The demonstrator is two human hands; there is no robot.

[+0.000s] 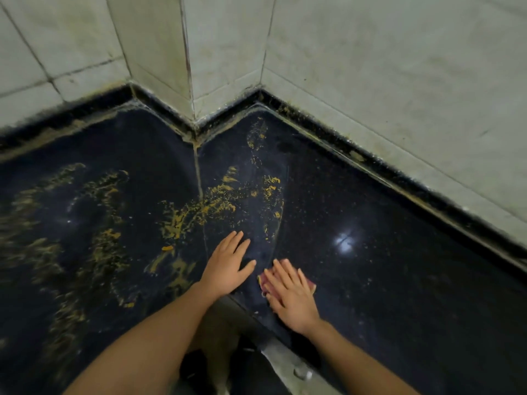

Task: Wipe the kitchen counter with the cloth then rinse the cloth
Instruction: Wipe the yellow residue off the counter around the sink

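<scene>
A black speckled stone counter (385,280) fills the view, wrapping an inner corner. Yellow-orange smears (199,209) cover its left and middle parts. My left hand (228,269) lies flat on the counter near the front edge, fingers straight and spread. My right hand (291,295) presses flat on a small pink cloth (311,285), which shows only at the hand's edges. The cloth sits just right of the smeared zone, near the counter's front edge.
Grimy white tiled walls (370,67) rise behind the counter, with a protruding tiled corner (188,67) at the back middle. A seam (198,172) runs from that corner toward me. A light reflection (343,242) glints on the right side. The floor (222,352) shows below.
</scene>
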